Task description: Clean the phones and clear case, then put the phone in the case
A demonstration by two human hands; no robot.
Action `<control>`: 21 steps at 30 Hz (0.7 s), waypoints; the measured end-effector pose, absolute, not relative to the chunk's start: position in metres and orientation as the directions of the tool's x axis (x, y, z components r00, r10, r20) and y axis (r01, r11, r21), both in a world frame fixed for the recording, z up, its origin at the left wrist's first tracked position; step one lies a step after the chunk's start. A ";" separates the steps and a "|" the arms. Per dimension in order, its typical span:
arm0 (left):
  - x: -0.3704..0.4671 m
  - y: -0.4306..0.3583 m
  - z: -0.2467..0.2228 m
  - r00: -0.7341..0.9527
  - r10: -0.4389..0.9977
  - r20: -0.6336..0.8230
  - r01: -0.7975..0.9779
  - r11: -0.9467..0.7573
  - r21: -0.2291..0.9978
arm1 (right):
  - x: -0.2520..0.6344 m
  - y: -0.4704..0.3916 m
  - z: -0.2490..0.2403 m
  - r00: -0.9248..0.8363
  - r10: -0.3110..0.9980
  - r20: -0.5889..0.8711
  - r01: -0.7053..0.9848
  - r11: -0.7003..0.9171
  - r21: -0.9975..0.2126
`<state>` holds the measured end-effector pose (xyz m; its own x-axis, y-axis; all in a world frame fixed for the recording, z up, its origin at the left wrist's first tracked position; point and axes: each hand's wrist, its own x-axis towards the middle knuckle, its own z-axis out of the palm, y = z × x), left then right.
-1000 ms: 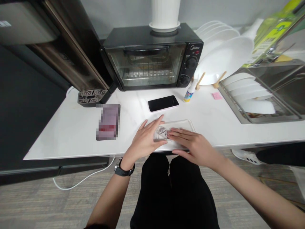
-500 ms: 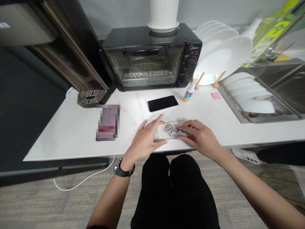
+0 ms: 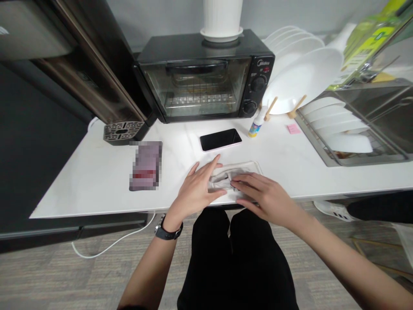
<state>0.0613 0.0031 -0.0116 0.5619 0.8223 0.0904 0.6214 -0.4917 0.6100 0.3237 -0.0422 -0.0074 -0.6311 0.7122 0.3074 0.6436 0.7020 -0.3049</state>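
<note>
A clear phone case (image 3: 255, 165) lies flat near the counter's front edge. My left hand (image 3: 196, 189) spans its left end, thumb at the near side and fingers at the far side, holding it. Inside the case is a crumpled grey cloth (image 3: 220, 179). My right hand (image 3: 267, 194) has its fingertips pressed on this cloth, and its palm covers the near right part of the case. Just beyond the case lies a phone (image 3: 221, 140) with a dark screen. Behind it to the right stands a small spray bottle (image 3: 255, 128).
A blurred-out purplish item (image 3: 146, 165) lies on the left of the white counter (image 3: 84, 181). Behind stand a toaster oven (image 3: 200, 86) and a drink dispenser (image 3: 124, 131). Racked white plates (image 3: 303, 82), a pink sticky note (image 3: 293, 129) and a sink (image 3: 329, 159) are to the right.
My right hand has slid the cloth leftward along the inside of the case, uncovering the case's right end. My left hand has stayed in place.
</note>
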 end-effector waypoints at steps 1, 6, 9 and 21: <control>0.061 0.003 -0.012 0.563 0.821 0.093 0.619 -0.493 0.611 | 0.318 -0.045 -0.011 -0.637 0.705 0.310 0.640 0.709 -0.297; 0.060 0.003 -0.013 0.577 0.811 0.102 0.616 -0.514 0.597 | 0.285 -0.043 -0.017 -0.676 0.661 0.327 0.619 0.749 -0.236; 0.059 0.003 -0.014 0.582 0.807 0.099 0.626 -0.522 0.579 | 0.284 -0.036 -0.016 -0.639 0.687 0.345 0.663 0.720 -0.206; 0.061 0.002 -0.014 0.589 0.802 0.101 0.634 -0.536 0.558 | 0.314 -0.058 -0.014 -0.600 0.752 0.272 0.689 0.659 -0.302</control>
